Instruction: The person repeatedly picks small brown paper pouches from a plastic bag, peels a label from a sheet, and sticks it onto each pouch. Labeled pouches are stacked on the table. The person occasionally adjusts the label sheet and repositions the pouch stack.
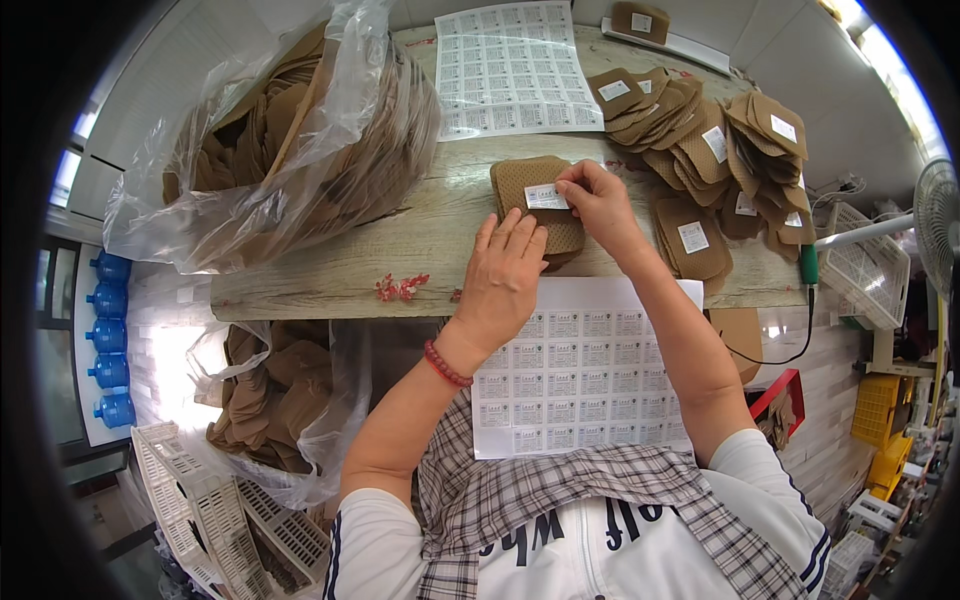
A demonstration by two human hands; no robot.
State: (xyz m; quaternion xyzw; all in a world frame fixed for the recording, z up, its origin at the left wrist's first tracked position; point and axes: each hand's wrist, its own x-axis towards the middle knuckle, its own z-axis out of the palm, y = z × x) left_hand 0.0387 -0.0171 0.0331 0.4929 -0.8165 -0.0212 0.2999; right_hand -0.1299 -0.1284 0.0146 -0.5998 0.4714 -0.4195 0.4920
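Label sheet (580, 390) over the lap, plenty left on it. Left hand (505, 268) presses the brown pad stack (520, 177) mid-table; right hand (600, 208) pinches a label (541, 198) on the top pad (fully stuck? can't tell). Labelled pads (700, 165) heap right; loads of seemingly bare ones fill the bag (405, 130) left.

Bright light fills the middle; white glare burns out part of the floor (172, 350) at left, and a strip (901, 92) glows at upper right; highlights streak the clear bag (395, 120); shadow darkens beneath the table (450, 175); edges bend toward a black rim; small print on the label (540, 197) looks soft.
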